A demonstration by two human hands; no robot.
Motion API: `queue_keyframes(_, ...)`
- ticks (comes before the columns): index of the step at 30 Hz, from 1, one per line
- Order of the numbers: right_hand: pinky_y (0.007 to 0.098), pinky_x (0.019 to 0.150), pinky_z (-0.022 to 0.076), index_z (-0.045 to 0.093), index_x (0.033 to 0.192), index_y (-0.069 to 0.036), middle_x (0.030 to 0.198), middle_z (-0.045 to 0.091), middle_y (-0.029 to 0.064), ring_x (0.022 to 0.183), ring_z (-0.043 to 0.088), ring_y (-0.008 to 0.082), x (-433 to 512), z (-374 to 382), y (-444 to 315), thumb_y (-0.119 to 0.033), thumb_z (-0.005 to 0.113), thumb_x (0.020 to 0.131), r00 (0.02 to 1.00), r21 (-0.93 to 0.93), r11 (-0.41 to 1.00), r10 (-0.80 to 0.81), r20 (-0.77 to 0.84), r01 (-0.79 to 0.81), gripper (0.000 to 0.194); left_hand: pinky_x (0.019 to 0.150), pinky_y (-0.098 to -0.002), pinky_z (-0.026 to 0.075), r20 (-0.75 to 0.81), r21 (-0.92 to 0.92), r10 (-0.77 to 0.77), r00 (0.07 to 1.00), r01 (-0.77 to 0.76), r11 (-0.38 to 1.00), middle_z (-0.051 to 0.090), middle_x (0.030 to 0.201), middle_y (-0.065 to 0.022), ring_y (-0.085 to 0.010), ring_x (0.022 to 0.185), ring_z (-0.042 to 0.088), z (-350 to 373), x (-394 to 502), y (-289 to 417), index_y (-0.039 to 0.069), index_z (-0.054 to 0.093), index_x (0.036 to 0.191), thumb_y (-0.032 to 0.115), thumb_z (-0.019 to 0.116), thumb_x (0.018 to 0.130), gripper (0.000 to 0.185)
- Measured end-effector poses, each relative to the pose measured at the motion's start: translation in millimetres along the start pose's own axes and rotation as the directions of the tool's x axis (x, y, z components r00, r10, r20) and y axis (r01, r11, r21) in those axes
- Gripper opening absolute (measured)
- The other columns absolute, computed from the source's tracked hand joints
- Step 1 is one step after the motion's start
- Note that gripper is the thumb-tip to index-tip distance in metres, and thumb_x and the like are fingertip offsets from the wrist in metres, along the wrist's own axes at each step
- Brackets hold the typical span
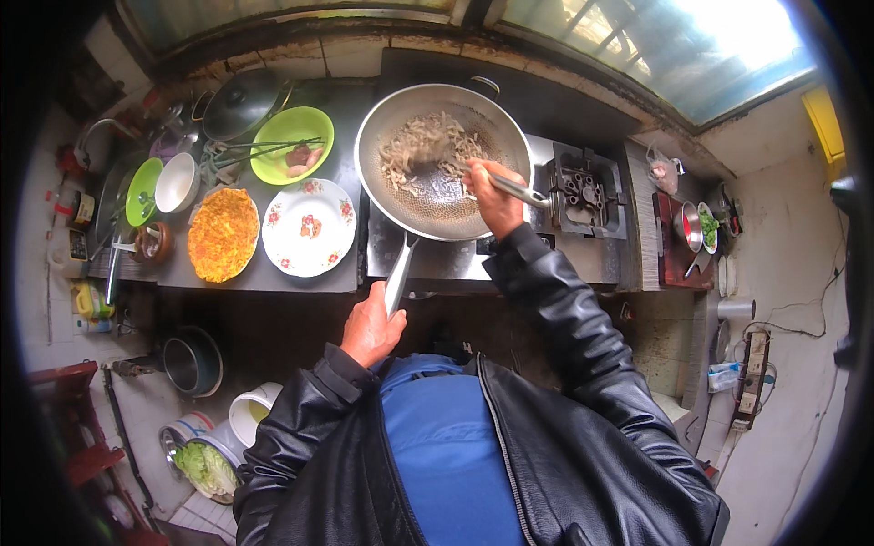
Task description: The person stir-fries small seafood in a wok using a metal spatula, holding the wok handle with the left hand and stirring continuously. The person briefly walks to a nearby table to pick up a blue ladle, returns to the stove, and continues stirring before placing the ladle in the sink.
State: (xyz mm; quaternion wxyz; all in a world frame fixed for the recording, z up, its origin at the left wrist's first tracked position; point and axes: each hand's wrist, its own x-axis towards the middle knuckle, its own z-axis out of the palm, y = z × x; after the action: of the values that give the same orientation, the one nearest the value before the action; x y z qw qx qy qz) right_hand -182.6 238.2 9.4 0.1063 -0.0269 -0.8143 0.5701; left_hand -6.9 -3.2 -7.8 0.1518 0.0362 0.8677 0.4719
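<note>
A large wok [505,123] stands over the left side of the gas stove, with shredded meat [403,147] spread across its far half. My left hand [372,326] is closed around the wok's metal handle [398,280] at the counter's front edge. Over the right part of the wok, my right hand [497,198] grips a metal spatula [515,189], whose handle end sticks out past the rim. The spatula's working end is blurred among the meat strips. Bare, oily wok bottom [437,188] shows on the near side of the meat.
Left of the wok are a floral plate [290,252], a flat yellow omelette [222,235], a green bowl [273,126] with chopsticks across it, and a lidded black pan [239,102]. To the right are a bare burner [586,190] and a red cutting board [672,263] bearing bowls.
</note>
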Motion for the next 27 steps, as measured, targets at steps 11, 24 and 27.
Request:
queue_keyframes(11,0.0276,0.062,0.0578,0.073,0.095,0.007,0.075,0.071,0.011,0.067,0.069,0.014,-34.5,-59.2,-61.1,-0.016,0.064,0.095,0.902,0.192,0.966,0.075,0.426,-0.171,0.025,0.075,-0.0568,0.05,-0.012,0.012,-0.03,0.999,0.03,0.999,0.067,0.088,-0.0311,-0.0523,0.087,0.065,0.6,0.2,0.2,0.001,0.048,0.115,0.023,0.067,0.087,0.039)
queue_keyframes(24,0.027,0.054,0.0534,0.072,0.082,-0.001,0.075,0.072,0.0102,0.061,0.067,0.0126,23.2,-16.8,-13.4,-0.018,0.063,0.097,0.983,0.117,0.992,-0.019,-0.181,0.04,0.024,0.073,-0.0559,0.05,-0.005,-0.02,-0.023,1.0,0.023,1.0,0.067,0.086,-0.0291,-0.0507,0.085,0.065,-0.5,-1.2,2.0,0.001,0.047,0.114,0.023,0.066,0.088,0.039)
queue_keyframes(27,0.0281,0.063,0.0613,0.07,0.099,0.008,0.08,0.073,0.0159,0.068,0.072,0.0169,7.9,-67.6,-42.4,-0.016,0.06,0.101,0.995,-0.033,0.998,0.063,0.074,-0.061,0.027,0.076,-0.0536,0.05,0.018,-0.028,-0.051,0.999,0.052,0.998,0.066,0.089,-0.0304,-0.0512,0.088,0.065,-1.1,-0.3,0.7,0.0,0.048,0.119,0.022,0.066,0.088,0.042)
